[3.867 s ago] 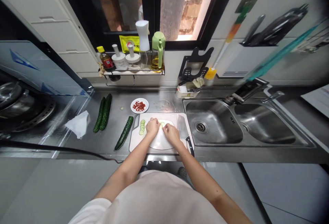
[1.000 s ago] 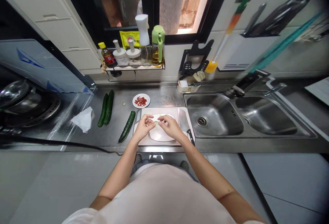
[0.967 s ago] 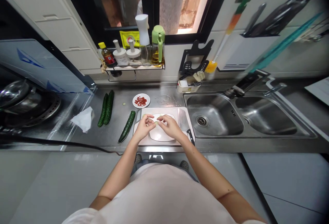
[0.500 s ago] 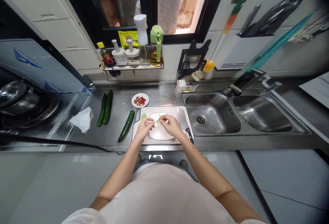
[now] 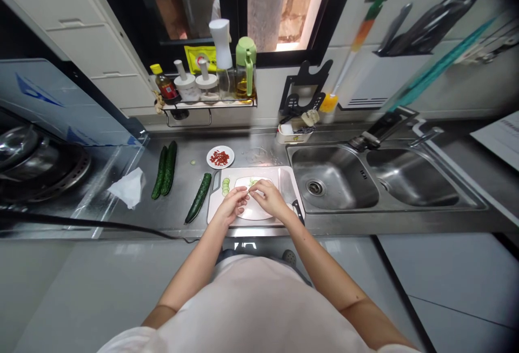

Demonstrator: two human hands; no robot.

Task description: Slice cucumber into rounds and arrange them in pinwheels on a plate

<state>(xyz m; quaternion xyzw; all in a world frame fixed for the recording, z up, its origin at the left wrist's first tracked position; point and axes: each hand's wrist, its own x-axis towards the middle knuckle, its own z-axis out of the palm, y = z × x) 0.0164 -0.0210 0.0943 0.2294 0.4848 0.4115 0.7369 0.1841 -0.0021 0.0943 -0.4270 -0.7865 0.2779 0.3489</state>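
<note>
My left hand and my right hand meet over a white plate lying on the pale cutting board. Their fingertips close together on a thin cucumber slice, seen edge-on and mostly hidden by the fingers. Behind my right hand, more pale green cucumber slices rest on the plate. A short row of overlapping cucumber slices lies on the board's left side. A knife, its handle black, lies along the board's right edge.
A cut cucumber lies left of the board, with two whole cucumbers further left. A small dish of chopped red pieces stands behind. The double sink is at right; a crumpled white cloth or paper lies near the stove.
My left hand has moved right and turned palm inward, closing in on my right fingertips. The slice, green face visible before, now shows only its edge. The row at left is less covered.
</note>
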